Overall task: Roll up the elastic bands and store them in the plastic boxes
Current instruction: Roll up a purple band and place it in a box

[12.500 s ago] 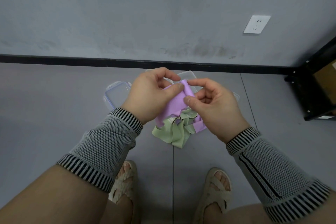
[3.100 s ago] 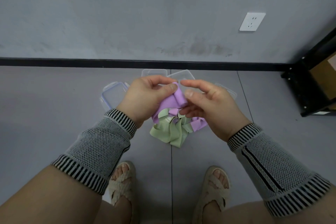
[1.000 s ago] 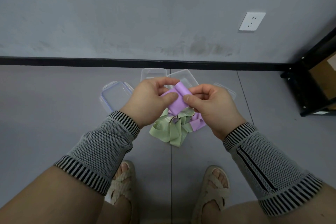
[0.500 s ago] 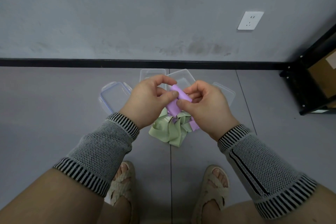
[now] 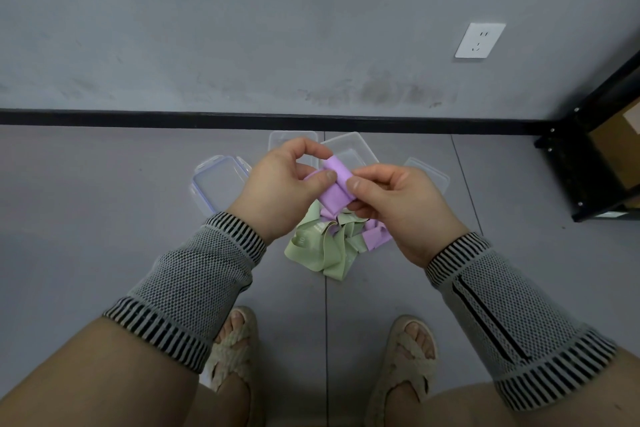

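My left hand (image 5: 284, 189) and right hand (image 5: 398, 204) cover both ends of the purple roll (image 5: 335, 185), so I cannot see how tight it is wound. The hands also hide parts of the clear boxes (image 5: 349, 149) behind. The print on the green bands (image 5: 322, 250) is too small to read. The black shelf (image 5: 595, 163) is cut by the right edge.

Even, soft indoor light, no glare; faint shadows; sharp centre; wide-angle bending at 3 and 9 o'clock edges.
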Demonstrator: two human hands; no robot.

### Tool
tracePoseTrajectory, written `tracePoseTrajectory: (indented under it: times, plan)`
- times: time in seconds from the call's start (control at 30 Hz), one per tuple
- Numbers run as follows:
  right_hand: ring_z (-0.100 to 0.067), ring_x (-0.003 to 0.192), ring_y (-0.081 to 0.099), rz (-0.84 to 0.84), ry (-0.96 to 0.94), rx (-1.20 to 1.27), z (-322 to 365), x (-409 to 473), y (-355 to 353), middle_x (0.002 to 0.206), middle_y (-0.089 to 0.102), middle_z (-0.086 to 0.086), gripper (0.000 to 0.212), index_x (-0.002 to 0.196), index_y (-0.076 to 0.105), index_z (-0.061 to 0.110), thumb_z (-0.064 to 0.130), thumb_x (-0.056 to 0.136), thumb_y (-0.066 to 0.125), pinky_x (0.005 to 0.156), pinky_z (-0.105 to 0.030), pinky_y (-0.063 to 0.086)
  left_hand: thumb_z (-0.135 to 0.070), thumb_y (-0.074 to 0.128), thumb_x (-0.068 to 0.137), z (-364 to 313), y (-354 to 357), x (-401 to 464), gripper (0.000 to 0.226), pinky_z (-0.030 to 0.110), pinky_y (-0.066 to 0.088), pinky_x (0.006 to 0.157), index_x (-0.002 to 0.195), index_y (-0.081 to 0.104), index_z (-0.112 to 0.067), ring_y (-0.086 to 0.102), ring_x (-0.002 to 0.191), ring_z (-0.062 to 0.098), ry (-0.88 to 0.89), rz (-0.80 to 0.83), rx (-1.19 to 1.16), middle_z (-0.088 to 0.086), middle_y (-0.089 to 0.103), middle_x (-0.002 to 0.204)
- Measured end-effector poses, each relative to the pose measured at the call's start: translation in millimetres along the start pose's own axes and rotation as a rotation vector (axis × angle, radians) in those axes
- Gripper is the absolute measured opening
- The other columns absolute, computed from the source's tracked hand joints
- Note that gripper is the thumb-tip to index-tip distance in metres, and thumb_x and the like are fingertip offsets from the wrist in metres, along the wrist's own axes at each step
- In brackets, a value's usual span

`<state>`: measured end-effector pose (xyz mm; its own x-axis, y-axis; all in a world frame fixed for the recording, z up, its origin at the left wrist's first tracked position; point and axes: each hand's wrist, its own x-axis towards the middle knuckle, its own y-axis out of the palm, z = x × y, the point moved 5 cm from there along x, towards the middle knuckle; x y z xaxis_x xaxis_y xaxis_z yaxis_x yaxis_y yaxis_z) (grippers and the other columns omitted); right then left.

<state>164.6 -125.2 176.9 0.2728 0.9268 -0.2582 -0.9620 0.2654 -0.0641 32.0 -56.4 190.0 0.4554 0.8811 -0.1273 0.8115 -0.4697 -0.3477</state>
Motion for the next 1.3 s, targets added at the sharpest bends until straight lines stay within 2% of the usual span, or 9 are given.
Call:
tracePoseTrajectory:
  times: [0.17,0.3,0.57,0.7,0.83,0.93,1.07,1.17,1.3]
  plan:
    - [-0.016,0.063,0.067,-0.092,-0.041,-0.045,0,-2,0,0.072,0.07,-0.005,0.006,0.09,0.07,0.012,0.009,0.086,0.066,0.065,-0.036,0.058,-0.01,0.063,0.087,-1,0,-2,0.009,0.011,0.032,0.036,0.095,0.062,-0.014,0.044,0.033,0.0,-0.052,-0.014,-0.057,0.011,0.072,0.075]
    - [-0.032,0.079,0.068,-0.153,-0.089,-0.139,3,-2,1,0.082,0.07,-0.013,0.009,0.091,0.068,0.011,0.011,0.082,0.07,0.074,-0.047,0.057,-0.008,0.063,0.087,-4,1,-3,0.007,0.009,0.037,0.042,0.093,0.065,-0.009,0.063,0.054,0.007,-0.074,-0.009,-0.158,0.009,0.072,0.069]
    - [-0.023,0.072,0.066,-0.113,-0.1,-0.143,3,-3,6,0.082,0.069,-0.013,0.013,0.09,0.068,0.013,0.018,0.079,0.075,0.07,-0.037,0.057,-0.008,0.063,0.087,-6,0,-5,0.007,0.008,0.035,0.039,0.094,0.062,-0.005,0.057,0.044,0.003,-0.07,-0.028,-0.174,0.017,0.071,0.075]
    - [-0.011,0.063,0.064,-0.103,0.003,0.113,2,-1,0,0.078,0.07,-0.007,0.012,0.093,0.068,0.009,0.015,0.091,0.058,0.056,-0.022,0.052,-0.008,0.063,0.087,-5,-2,-4,0.007,0.019,0.048,0.054,0.09,0.061,-0.014,0.065,0.057,0.008,-0.047,-0.02,-0.151,0.015,0.072,0.075]
    - [-0.017,0.067,0.065,-0.05,0.07,0.162,-1,1,-1,0.081,0.072,-0.012,0.021,0.097,0.068,0.006,0.015,0.095,0.049,0.061,-0.023,0.052,-0.001,0.058,0.089,-12,0,-7,0.01,0.007,0.032,0.036,0.093,0.056,-0.011,0.047,0.033,-0.001,-0.037,0.008,-0.157,0.021,0.069,0.083]
    - [-0.018,0.071,0.062,0.001,0.051,0.108,-1,0,3,0.084,0.071,-0.013,0.02,0.091,0.071,0.012,0.011,0.094,0.051,0.065,-0.025,0.051,-0.001,0.056,0.09,-13,0,-8,0.011,0.008,0.031,0.035,0.096,0.055,-0.011,0.045,0.031,-0.001,-0.031,0.013,-0.14,0.022,0.069,0.086]
    - [-0.018,0.072,0.062,-0.029,0.029,0.059,0,0,1,0.085,0.07,-0.013,0.016,0.093,0.07,0.01,0.01,0.093,0.054,0.062,-0.023,0.052,-0.005,0.058,0.09,-8,0,-6,0.017,0.011,0.036,0.04,0.101,0.055,-0.018,0.053,0.041,-0.001,-0.049,0.009,-0.142,0.013,0.072,0.084]
    - [-0.019,0.074,0.067,-0.056,0.014,0.039,-1,-1,0,0.086,0.072,-0.014,0.014,0.09,0.068,0.012,0.011,0.093,0.054,0.07,-0.032,0.056,-0.007,0.06,0.088,-3,2,-3,0.026,0.012,0.042,0.049,0.11,0.058,-0.021,0.066,0.063,0.003,-0.07,0.002,-0.152,0.006,0.074,0.081]
    - [-0.02,0.075,0.068,-0.065,-0.027,0.052,4,-2,-2,0.087,0.071,-0.017,0.011,0.089,0.069,0.012,0.006,0.089,0.059,0.074,-0.033,0.058,-0.009,0.062,0.087,-3,3,-3,0.016,0.008,0.041,0.051,0.1,0.063,-0.019,0.069,0.071,0.007,-0.093,0.013,-0.199,0.003,0.074,0.077]
